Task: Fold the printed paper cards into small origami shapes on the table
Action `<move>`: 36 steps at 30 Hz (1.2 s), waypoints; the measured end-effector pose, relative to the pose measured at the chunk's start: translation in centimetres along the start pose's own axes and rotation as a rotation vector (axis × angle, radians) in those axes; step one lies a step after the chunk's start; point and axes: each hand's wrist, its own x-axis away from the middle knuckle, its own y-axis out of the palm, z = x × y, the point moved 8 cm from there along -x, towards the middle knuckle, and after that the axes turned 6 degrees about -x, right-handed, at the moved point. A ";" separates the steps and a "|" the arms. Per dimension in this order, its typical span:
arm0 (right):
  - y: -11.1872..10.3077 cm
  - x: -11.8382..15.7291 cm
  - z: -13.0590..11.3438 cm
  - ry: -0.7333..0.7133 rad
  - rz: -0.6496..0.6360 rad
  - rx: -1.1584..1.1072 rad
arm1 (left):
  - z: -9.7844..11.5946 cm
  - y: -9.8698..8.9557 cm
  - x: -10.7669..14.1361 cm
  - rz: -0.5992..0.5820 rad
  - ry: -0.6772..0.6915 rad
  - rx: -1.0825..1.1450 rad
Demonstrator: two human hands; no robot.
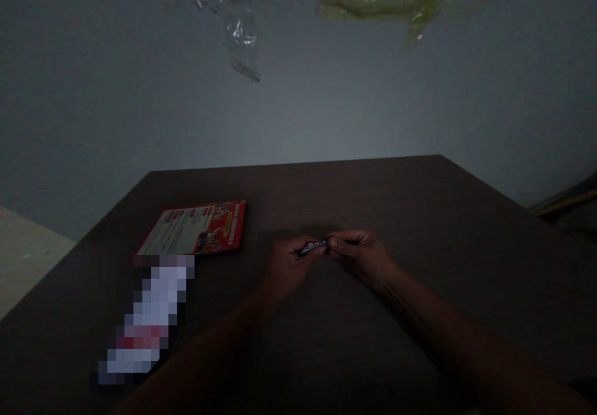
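Over the middle of the dark table (pixel 298 353), my left hand (pixel 290 262) is closed around a small, slim dark item with pale markings (pixel 311 247). Its kind is too small and dim to make out. My right hand (pixel 364 250) meets the left one from the other side, with thumb and fingers pinched at the item's right end. Most of the item is covered by my fingers. Both forearms reach in from the bottom of the head view.
Left of my hands lies a flat red-and-white printed board or booklet (pixel 191 231). In front of it is a long, bright pixelated object (pixel 156 309). Behind the table's far edge rises a grey wall (pixel 298 104) with yellowish tape (pixel 373 5) and clear tape (pixel 243 45).
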 end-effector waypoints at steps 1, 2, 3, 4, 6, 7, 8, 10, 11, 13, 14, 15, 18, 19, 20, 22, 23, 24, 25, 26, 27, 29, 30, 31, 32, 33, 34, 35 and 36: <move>-0.1 -0.1 0.0 0.018 0.000 -0.023 | -0.3 0.0 0.0 0.001 -0.029 0.020; -0.2 -0.1 -0.1 0.023 0.002 -0.021 | -0.5 -0.1 -0.1 0.004 -0.055 0.040; -0.4 -0.1 -0.3 0.013 0.000 0.004 | -0.7 -0.1 -0.1 0.009 -0.077 0.059; -0.6 -0.1 -0.7 -0.016 0.010 0.048 | -0.9 -0.2 -0.2 0.012 -0.094 0.077; -0.6 0.0 -1.4 -0.072 -0.003 0.221 | -1.1 -0.1 -0.2 0.004 -0.112 0.112; -0.5 0.1 -1.6 -0.097 -0.014 0.312 | -1.1 0.0 -0.2 0.000 -0.113 0.125; -0.3 0.3 -1.8 -0.116 -0.029 0.382 | -1.1 0.0 -0.2 -0.004 -0.111 0.133; 0.2 0.5 -2.0 -0.137 -0.038 0.459 | -1.1 0.2 -0.1 -0.018 -0.106 0.131; 0.4 0.6 -2.1 -0.141 -0.035 0.473 | -1.1 0.2 -0.1 -0.025 -0.104 0.127; 0.7 0.8 -2.2 -0.147 -0.033 0.482 | -1.1 0.3 0.0 -0.035 -0.109 0.117; 0.8 0.8 -2.2 -0.155 -0.036 0.482 | -1.2 0.3 0.0 -0.040 -0.115 0.113; 0.9 0.8 -2.3 -0.165 -0.041 0.481 | -1.2 0.3 0.0 -0.041 -0.123 0.113; 1.1 0.9 -2.3 -0.202 -0.064 0.477 | -1.3 0.3 0.1 -0.055 -0.140 0.127; 1.1 0.8 -2.3 -0.208 -0.068 0.478 | -1.3 0.4 0.1 -0.062 -0.146 0.132; 1.0 0.8 -2.2 -0.211 -0.072 0.481 | -1.4 0.4 0.1 -0.069 -0.155 0.136; 1.0 0.8 -2.2 -0.218 -0.077 0.497 | -1.8 0.6 0.1 -0.081 -0.187 0.153; 1.0 0.8 -2.2 -0.221 -0.080 0.518 | -2.0 0.6 0.1 -0.083 -0.207 0.169; 1.1 0.9 -2.3 -0.226 -0.084 0.548 | -2.2 0.7 0.1 -0.086 -0.223 0.189; 1.1 0.9 -2.4 -0.233 -0.087 0.589 | -2.4 0.8 0.1 -0.092 -0.237 0.210; 1.2 1.0 -2.6 -0.243 -0.089 0.642 | -2.5 0.9 0.1 -0.102 -0.248 0.230; 1.3 1.1 -2.8 -0.260 -0.094 0.706 | -2.5 1.0 0.1 -0.113 -0.258 0.246; 1.7 1.4 -3.4 -0.321 -0.120 0.846 | -2.5 1.2 0.1 -0.141 -0.281 0.266; 2.0 1.6 -3.7 -0.362 -0.146 0.913 | -2.5 1.3 0.1 -0.156 -0.294 0.274; 2.4 1.8 -4.0 -0.401 -0.176 0.972 | -2.4 1.4 0.1 -0.170 -0.304 0.285; 2.7 2.0 -4.1 -0.433 -0.210 1.016 | -2.4 1.5 0.1 -0.183 -0.311 0.298; 3.0 2.2 -4.2 -0.457 -0.242 1.046 | -2.3 1.6 0.2 -0.199 -0.316 0.314; 3.2 2.3 -4.3 -0.472 -0.271 1.063 | -2.2 1.8 0.2 -0.216 -0.321 0.332; 3.3 2.3 -4.3 -0.478 -0.296 1.072 | -2.2 1.9 0.2 -0.233 -0.328 0.349; 3.4 2.4 -4.2 -0.477 -0.314 1.073 | -2.2 2.0 0.3 -0.247 -0.336 0.363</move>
